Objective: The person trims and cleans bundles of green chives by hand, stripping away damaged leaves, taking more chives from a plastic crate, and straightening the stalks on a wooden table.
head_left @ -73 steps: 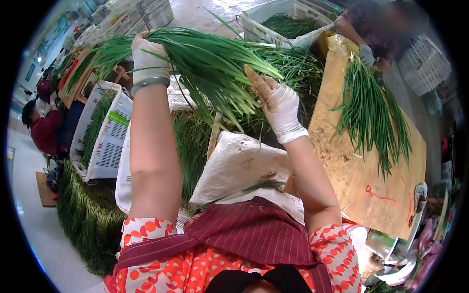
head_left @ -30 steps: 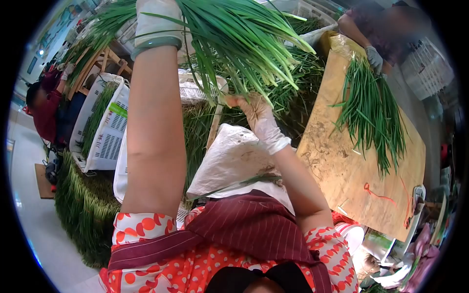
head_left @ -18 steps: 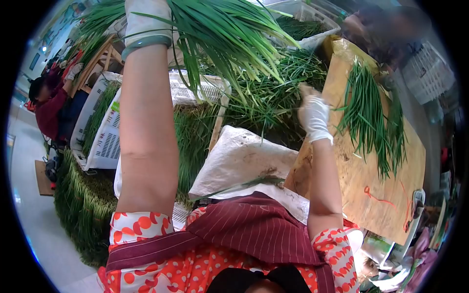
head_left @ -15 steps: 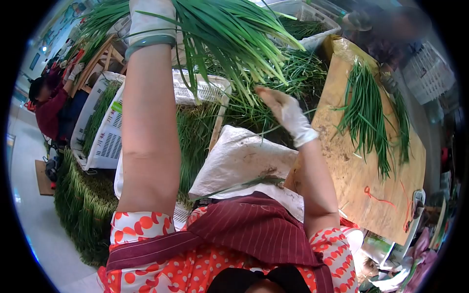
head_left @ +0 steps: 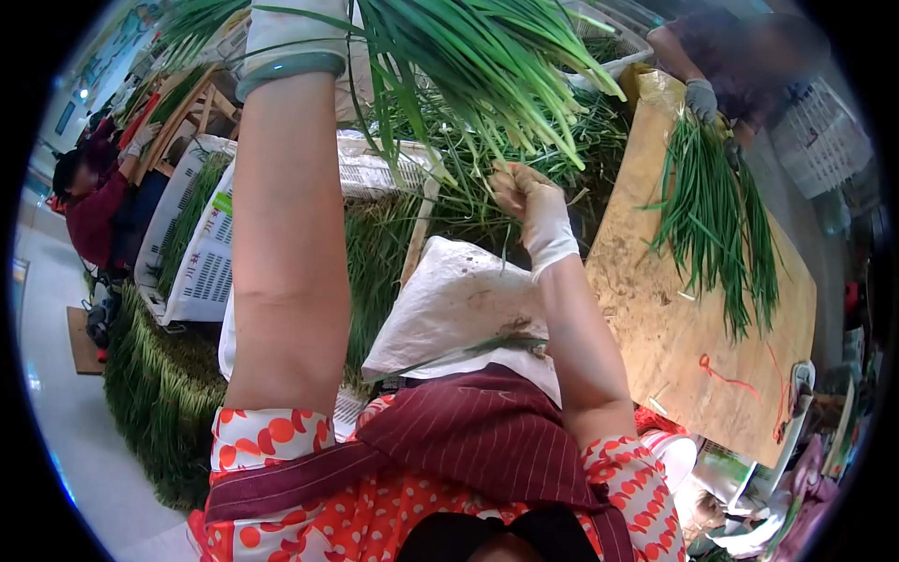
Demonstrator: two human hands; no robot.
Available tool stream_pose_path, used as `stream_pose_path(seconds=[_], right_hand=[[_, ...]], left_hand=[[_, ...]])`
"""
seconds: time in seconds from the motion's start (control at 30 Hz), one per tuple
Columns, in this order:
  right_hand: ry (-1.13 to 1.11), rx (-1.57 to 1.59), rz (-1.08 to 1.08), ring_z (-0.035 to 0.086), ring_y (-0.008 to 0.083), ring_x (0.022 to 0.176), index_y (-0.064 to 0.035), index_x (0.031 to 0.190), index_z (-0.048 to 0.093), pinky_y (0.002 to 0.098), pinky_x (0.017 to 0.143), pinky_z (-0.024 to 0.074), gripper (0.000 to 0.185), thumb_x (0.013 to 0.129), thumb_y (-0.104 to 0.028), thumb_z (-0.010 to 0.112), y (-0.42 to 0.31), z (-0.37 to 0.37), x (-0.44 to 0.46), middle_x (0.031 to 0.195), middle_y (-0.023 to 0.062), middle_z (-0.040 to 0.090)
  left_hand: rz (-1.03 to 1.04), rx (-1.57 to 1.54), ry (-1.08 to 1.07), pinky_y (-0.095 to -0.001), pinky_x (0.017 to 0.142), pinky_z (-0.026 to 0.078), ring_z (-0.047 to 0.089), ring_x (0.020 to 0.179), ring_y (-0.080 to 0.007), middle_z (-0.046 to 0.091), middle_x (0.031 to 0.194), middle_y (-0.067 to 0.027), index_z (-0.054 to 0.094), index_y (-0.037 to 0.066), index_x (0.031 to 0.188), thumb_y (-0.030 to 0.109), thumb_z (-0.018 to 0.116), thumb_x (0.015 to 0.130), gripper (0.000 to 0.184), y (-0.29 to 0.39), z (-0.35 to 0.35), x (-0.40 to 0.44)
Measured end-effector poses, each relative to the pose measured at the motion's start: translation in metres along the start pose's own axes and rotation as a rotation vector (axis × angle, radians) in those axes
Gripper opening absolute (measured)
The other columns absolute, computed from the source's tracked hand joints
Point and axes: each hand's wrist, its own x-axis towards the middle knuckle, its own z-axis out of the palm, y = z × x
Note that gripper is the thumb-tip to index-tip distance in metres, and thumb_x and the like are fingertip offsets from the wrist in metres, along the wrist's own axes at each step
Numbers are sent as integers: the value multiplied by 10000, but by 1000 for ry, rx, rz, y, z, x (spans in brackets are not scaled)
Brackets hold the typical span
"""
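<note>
A large bunch of long green chives fans out across the top of the view, its pale cut ends toward the right. My left hand, in a whitish glove, grips the bunch at the upper edge, where its fingers are partly cut off. Just below the pale ends is my right hand, gloved, with soiled fingertips. Its fingers are curled together in a pinch beside a few drooping stalks; what is between them is too small to make out.
A white crate and a heap of loose chives lie beneath. At right, a co-worker's gloved hand holds chives over a wooden board. A white sack covers my lap. Another person sits far left.
The bunch has shifted right and slightly down. My right hand has gone from extended fingers to a pinch, its wrist moving left. The co-worker's hand has come onto the chives at the board.
</note>
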Motion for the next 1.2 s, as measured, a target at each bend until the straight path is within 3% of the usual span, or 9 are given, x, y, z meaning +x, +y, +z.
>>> stream_pose_path(seconds=[0.1, 0.17, 0.3, 0.57, 0.63, 0.67, 0.83, 1.03, 1.2], right_hand=[[13, -247, -18, 643, 203, 891, 24, 1159, 536, 271, 670, 518, 341, 902, -201, 538, 48, -51, 51, 956, 134, 658], [104, -1176, -168, 616, 267, 969, -13, 1234, 497, 312, 776, 497, 456, 861, -256, 597, 47, -40, 44, 1060, 176, 626], [-267, -647, -376, 516, 288, 1116, -19, 1316, 397, 327, 947, 406, 514, 873, -224, 559, 71, -24, 66, 1249, 191, 507], [-324, -47, -547, 378, 211, 1247, -72, 1320, 406, 358, 1046, 269, 592, 870, -423, 560, 20, 39, 68, 1363, 87, 405], [-402, 712, -218, 486, 199, 1119, -68, 1271, 428, 329, 992, 385, 353, 952, -217, 434, 25, 49, 93, 1261, 82, 484], [-346, 321, -448, 448, 136, 1130, -195, 1212, 521, 323, 962, 320, 421, 853, -401, 597, 25, 49, 86, 1252, -13, 504], [-646, 519, -223, 502, 90, 962, -183, 1135, 564, 289, 854, 421, 309, 855, -301, 618, 11, 71, 67, 1107, -46, 554], [-698, 582, -1, 570, 140, 865, -79, 1162, 534, 274, 831, 498, 320, 849, -82, 602, 8, 50, 29, 1095, 67, 586], [-484, 285, -134, 595, 144, 811, -6, 1115, 554, 254, 751, 495, 321, 840, -154, 625, 9, 22, 7, 1072, 115, 612]], left_hand=[[-20, -137, 33, -268, 809, 470, 634, 817, -200, 663, 875, -98, 556, -42, 1062, 227, 601, 795, 381, 3, -5, 0], [-32, -246, 57, -268, 809, 470, 633, 819, -200, 663, 878, -99, 556, -42, 1062, 227, 601, 796, 381, 5, -8, 2], [-58, -466, 104, -268, 810, 469, 632, 822, -199, 661, 885, -99, 555, -43, 1063, 227, 600, 797, 381, 8, -15, 4], [-83, -788, 165, -268, 812, 468, 630, 828, -198, 659, 897, -100, 554, -44, 1065, 227, 598, 800, 381, 16, -28, 5], [-87, -837, 174, -268, 813, 468, 629, 830, -198, 658, 900, -100, 554, -44, 1065, 227, 598, 801, 381, 18, -28, 6], [-90, -858, 178, -268, 813, 468, 629, 831, -198, 658, 902, -100, 554, -44, 1066, 227, 597, 801, 381, 18, -29, 6], [-91, -938, 189, -268, 815, 467, 627, 835, -197, 657, 909, -100, 553, -45, 1067, 227, 596, 803, 381, 23, -31, 6], [-85, -993, 199, -268, 816, 467, 626, 840, -196, 655, 919, -101, 552, -46, 1068, 228, 595, 805, 382, 28, -31, 3], [-82, -1030, 204, -269, 817, 466, 624, 844, -196, 653, 926, -101, 551, -47, 1069, 228, 594, 807, 382, 29, -31, 5]])
